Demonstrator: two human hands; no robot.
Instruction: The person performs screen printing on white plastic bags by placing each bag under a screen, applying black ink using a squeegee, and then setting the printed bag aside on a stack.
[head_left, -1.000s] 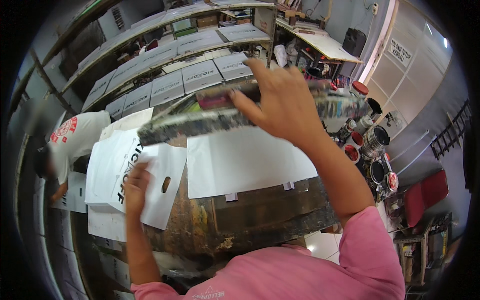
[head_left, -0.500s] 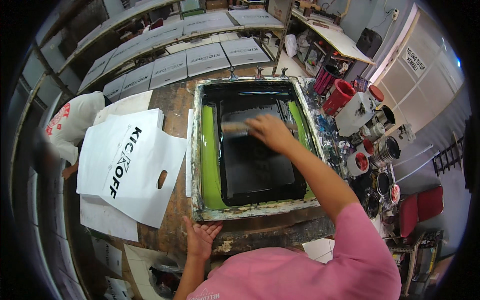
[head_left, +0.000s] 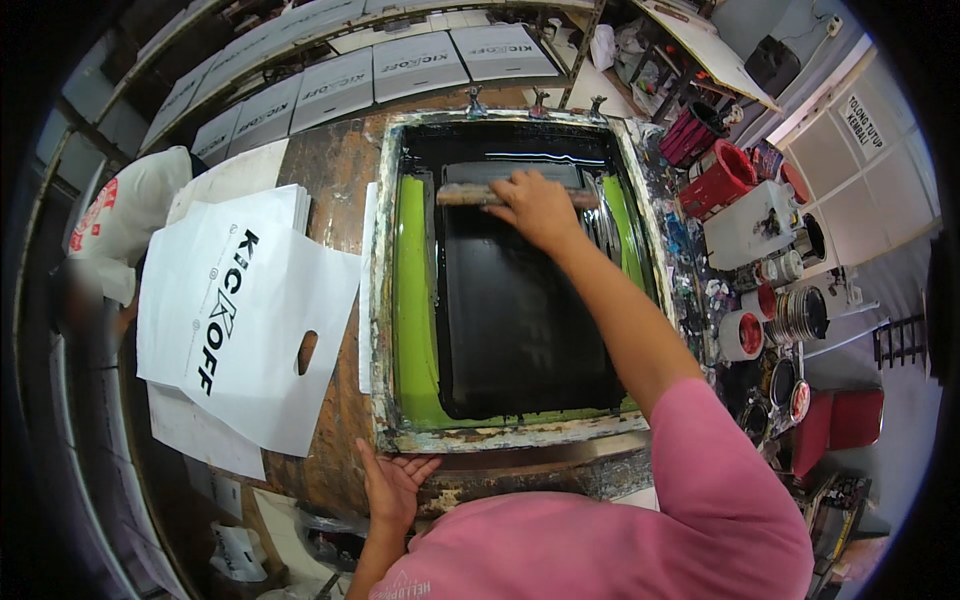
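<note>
My right hand (head_left: 540, 208) is closed around the wooden handle of a squeegee (head_left: 465, 195), which stands crosswise near the far end of a screen-printing frame (head_left: 376, 330). Glossy black ink (head_left: 520, 330) covers most of the mesh, with bright green strips (head_left: 415, 290) along the sides. At the frame's near left corner, my left hand (head_left: 393, 488) is palm up, fingers stretched out against the lower edge and thumb apart. Left of the frame lies a stack of white plastic bags (head_left: 270, 280) with black print and a cut-out handle. What lies beneath the screen is mostly hidden.
Metal clamps (head_left: 539, 102) line the frame's far edge. Ink pots (head_left: 741, 335), a white jerrycan (head_left: 750, 225) and a red bucket (head_left: 717, 180) crowd the right side. Printed bags lie on a rack (head_left: 335, 85) at the back. Another person (head_left: 130, 210) bends at the far left.
The squeegee and my right hand have moved farther toward the frame's far end. My left hand stays at the near left corner. The whole view has shifted a little.
</note>
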